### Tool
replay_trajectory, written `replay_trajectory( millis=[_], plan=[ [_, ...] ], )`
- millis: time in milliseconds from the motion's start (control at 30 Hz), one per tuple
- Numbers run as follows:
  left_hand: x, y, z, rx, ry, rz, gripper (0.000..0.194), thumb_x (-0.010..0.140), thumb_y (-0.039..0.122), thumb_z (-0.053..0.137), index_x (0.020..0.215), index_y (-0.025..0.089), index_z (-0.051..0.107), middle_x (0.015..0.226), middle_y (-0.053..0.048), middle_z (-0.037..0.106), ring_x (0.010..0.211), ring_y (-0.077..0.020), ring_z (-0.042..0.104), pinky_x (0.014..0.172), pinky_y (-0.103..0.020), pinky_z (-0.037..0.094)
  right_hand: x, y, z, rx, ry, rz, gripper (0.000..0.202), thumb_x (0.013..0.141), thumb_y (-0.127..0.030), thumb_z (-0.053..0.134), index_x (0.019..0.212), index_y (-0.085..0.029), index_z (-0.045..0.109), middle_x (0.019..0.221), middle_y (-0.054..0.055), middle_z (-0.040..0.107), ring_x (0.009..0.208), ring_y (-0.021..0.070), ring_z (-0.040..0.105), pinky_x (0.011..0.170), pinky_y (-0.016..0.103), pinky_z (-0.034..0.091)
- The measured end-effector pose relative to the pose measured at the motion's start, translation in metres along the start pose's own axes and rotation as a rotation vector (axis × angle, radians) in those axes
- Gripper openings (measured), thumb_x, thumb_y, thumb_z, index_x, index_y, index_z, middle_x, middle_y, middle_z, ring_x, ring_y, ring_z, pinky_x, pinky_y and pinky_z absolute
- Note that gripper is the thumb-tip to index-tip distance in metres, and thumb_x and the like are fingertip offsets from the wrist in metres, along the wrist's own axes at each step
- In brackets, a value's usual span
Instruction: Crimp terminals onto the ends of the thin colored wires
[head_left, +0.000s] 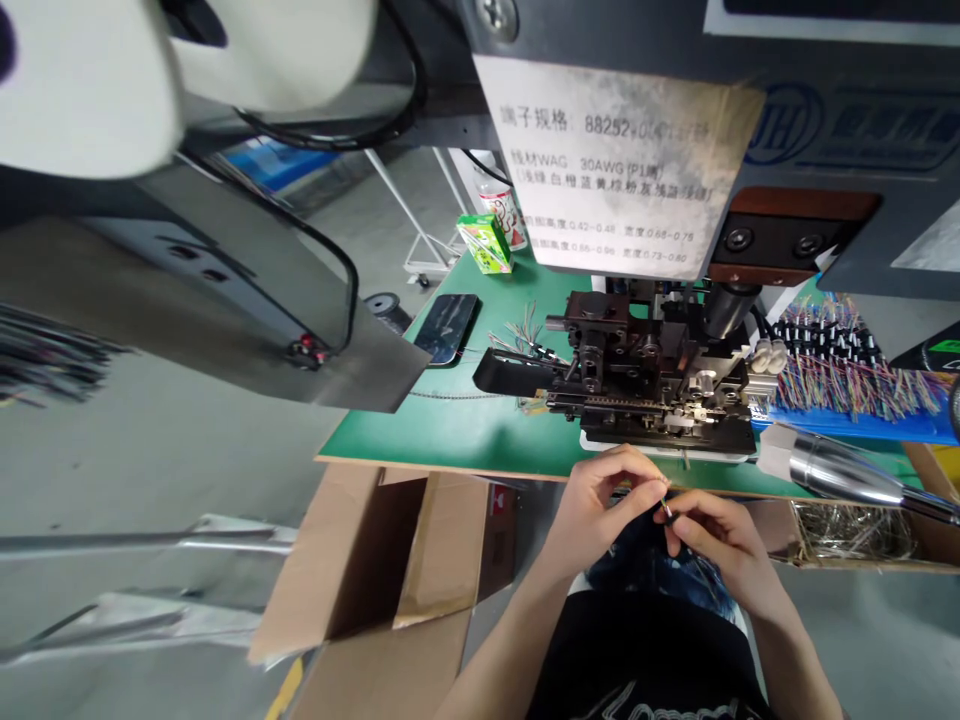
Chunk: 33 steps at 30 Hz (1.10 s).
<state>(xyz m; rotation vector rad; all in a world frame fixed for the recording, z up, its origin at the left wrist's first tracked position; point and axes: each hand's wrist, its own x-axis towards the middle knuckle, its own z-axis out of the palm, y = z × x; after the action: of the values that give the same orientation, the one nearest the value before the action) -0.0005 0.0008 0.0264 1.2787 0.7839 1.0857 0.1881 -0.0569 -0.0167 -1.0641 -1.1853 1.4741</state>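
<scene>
Both my hands meet just in front of the green table's edge, below the crimping machine. My left hand pinches the thin wire ends of a small cable between thumb and fingertips. Close beside it on the right, my right hand has its fingers closed on the dark part of the same cable. The cable's lower end is hard to make out against my dark clothing. Above the hands, a paper label covers part of the machine's front.
The green table carries a phone, a green box and a bottle. Bundled wires lie on a blue tray at right, near a metal lamp arm. Open cardboard boxes stand below left.
</scene>
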Motion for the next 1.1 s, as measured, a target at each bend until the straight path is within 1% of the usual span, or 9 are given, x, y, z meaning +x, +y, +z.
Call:
replay_trajectory(
  millis=[133, 333, 400, 500, 600, 733, 800, 933, 1100],
  plan=[
    [-0.001, 0.006, -0.008, 0.111, -0.05, 0.021, 0.02, 0.094, 0.029, 0.077, 0.076, 0.019, 0.076, 0.076, -0.005, 0.07, 0.074, -0.0194, 0.061, 0.07, -0.03, 0.047, 0.001, -0.007, -0.004, -0.06, -0.046, 0.032, 0.04, 0.1, -0.058, 0.074, 0.098, -0.02, 0.085, 0.069, 0.003, 0.074, 0.065, 0.0184, 0.061, 0.065, 0.03, 0.045],
    [-0.005, 0.005, -0.018, 0.153, -0.063, -0.06, 0.021, 0.089, 0.029, 0.08, 0.071, 0.019, 0.077, 0.071, -0.004, 0.068, 0.07, -0.0186, 0.058, 0.067, -0.029, 0.045, -0.002, -0.013, -0.01, -0.215, -0.063, 0.016, 0.044, 0.102, -0.061, 0.069, 0.099, -0.021, 0.086, 0.068, 0.003, 0.074, 0.064, 0.0191, 0.062, 0.063, 0.031, 0.043],
    [-0.007, -0.001, -0.014, 0.096, -0.005, -0.075, 0.022, 0.088, 0.032, 0.083, 0.071, 0.019, 0.077, 0.072, -0.005, 0.069, 0.07, -0.0188, 0.059, 0.067, -0.029, 0.046, -0.003, -0.012, -0.009, -0.208, -0.065, 0.018, 0.044, 0.103, -0.061, 0.069, 0.099, -0.021, 0.086, 0.069, 0.003, 0.075, 0.065, 0.0188, 0.063, 0.064, 0.031, 0.044],
    [-0.007, -0.012, -0.001, -0.064, 0.145, -0.089, 0.027, 0.085, 0.039, 0.088, 0.072, 0.018, 0.077, 0.072, -0.004, 0.069, 0.069, -0.0177, 0.059, 0.066, -0.028, 0.047, -0.002, -0.007, -0.005, -0.112, -0.056, 0.019, 0.038, 0.103, -0.057, 0.072, 0.101, -0.021, 0.085, 0.069, 0.002, 0.074, 0.065, 0.0171, 0.063, 0.066, 0.029, 0.046],
    [-0.007, -0.02, 0.011, -0.16, 0.236, -0.094, 0.028, 0.084, 0.043, 0.09, 0.076, 0.019, 0.079, 0.076, -0.004, 0.072, 0.073, -0.0182, 0.063, 0.07, -0.028, 0.051, 0.0, 0.001, 0.0, 0.011, 0.003, 0.0, 0.031, 0.102, -0.051, 0.075, 0.104, -0.022, 0.084, 0.068, 0.0, 0.073, 0.06, 0.0143, 0.058, 0.061, 0.026, 0.042],
    [-0.008, -0.021, 0.02, -0.177, 0.182, -0.095, 0.022, 0.085, 0.04, 0.091, 0.082, 0.02, 0.082, 0.088, -0.006, 0.075, 0.087, -0.0215, 0.069, 0.082, -0.032, 0.055, 0.001, 0.009, 0.004, 0.123, 0.081, -0.022, 0.027, 0.101, -0.047, 0.078, 0.108, -0.021, 0.079, 0.068, -0.001, 0.072, 0.054, 0.0115, 0.049, 0.052, 0.024, 0.032],
    [-0.009, -0.02, 0.021, -0.195, 0.146, -0.102, 0.021, 0.084, 0.038, 0.092, 0.081, 0.019, 0.082, 0.089, -0.006, 0.074, 0.087, -0.0213, 0.069, 0.082, -0.032, 0.056, 0.001, 0.01, 0.006, 0.134, 0.112, -0.035, 0.026, 0.102, -0.047, 0.077, 0.106, -0.022, 0.076, 0.069, -0.001, 0.073, 0.054, 0.0118, 0.051, 0.053, 0.023, 0.035],
    [-0.01, -0.018, 0.024, -0.276, 0.144, -0.134, 0.022, 0.081, 0.035, 0.093, 0.078, 0.018, 0.08, 0.085, -0.004, 0.07, 0.081, -0.0194, 0.067, 0.075, -0.03, 0.056, 0.001, 0.008, 0.01, 0.068, 0.153, -0.085, 0.027, 0.102, -0.049, 0.076, 0.103, -0.022, 0.074, 0.071, 0.0, 0.075, 0.061, 0.0148, 0.063, 0.06, 0.025, 0.046],
    [-0.007, -0.015, 0.029, -0.383, 0.186, -0.187, 0.022, 0.078, 0.031, 0.091, 0.073, 0.018, 0.074, 0.081, -0.002, 0.063, 0.069, -0.015, 0.06, 0.057, -0.024, 0.051, 0.002, 0.005, 0.015, -0.044, 0.181, -0.163, 0.027, 0.105, -0.05, 0.073, 0.101, -0.023, 0.074, 0.075, 0.001, 0.078, 0.068, 0.0174, 0.072, 0.066, 0.026, 0.053]
  ],
)
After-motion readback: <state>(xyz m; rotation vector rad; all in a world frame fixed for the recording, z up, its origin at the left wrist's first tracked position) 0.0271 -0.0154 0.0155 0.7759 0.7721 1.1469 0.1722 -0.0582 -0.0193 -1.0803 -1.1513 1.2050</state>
